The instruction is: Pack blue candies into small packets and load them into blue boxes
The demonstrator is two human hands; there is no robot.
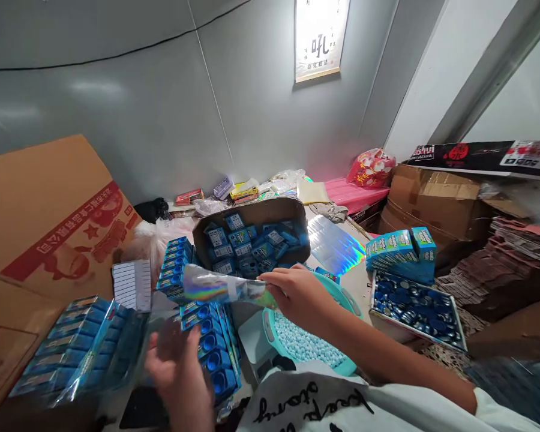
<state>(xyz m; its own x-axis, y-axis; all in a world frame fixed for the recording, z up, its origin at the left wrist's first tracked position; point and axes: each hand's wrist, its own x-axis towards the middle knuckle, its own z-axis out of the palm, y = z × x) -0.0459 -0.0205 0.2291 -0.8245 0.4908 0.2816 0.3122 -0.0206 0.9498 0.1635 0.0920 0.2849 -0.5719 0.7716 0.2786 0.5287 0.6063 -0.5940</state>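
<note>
My right hand grips a strip of shiny rainbow-sheen film, which looks folded or rolled and points left. Below this hand is a turquoise basin of small pale blue pellets. My left hand is raised at the lower left, blurred by motion, with thumb and fingers apart and nothing visible between them. Just right of it are rows of blue small boxes with round openings. Behind the film stands an open carton holding many loose blue packets.
Film-wrapped blue boxes stand at the left before a large cardboard box. At the right, a tray of blue round caps sits in front of more blue boxes. A holographic sheet lies behind the basin.
</note>
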